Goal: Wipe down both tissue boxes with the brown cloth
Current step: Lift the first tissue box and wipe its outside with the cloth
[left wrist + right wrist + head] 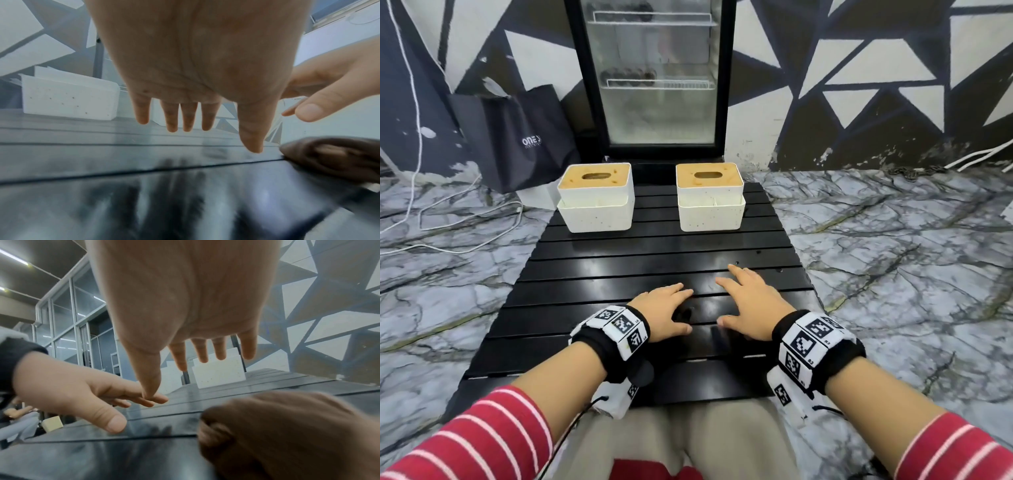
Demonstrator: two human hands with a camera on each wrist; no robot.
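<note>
The brown cloth [287, 431] lay bunched on the near part of the black slatted table [619, 274], under the right hand [751, 305]; from the head view it was hidden beneath that hand. The right hand hovered palm down above it with fingers [220, 350] straight and spread, grasping nothing, and whether it touched the cloth could not be told. Just to the left, the left hand [666, 313] was held palm down over the slats, fingers [187, 116] extended and relaxed, also empty. The cloth showed at the right edge of the left wrist view, beside the left thumb.

At the far end of the table stood the two tissue boxes, well apart from the hands: the left tissue box [596, 197] and the right tissue box [710, 197], each white and speckled with a tan slotted lid. Beyond them stood a glass-door fridge [654, 75], with a black bag [524, 137] on the marble floor [893, 257] to the left.
</note>
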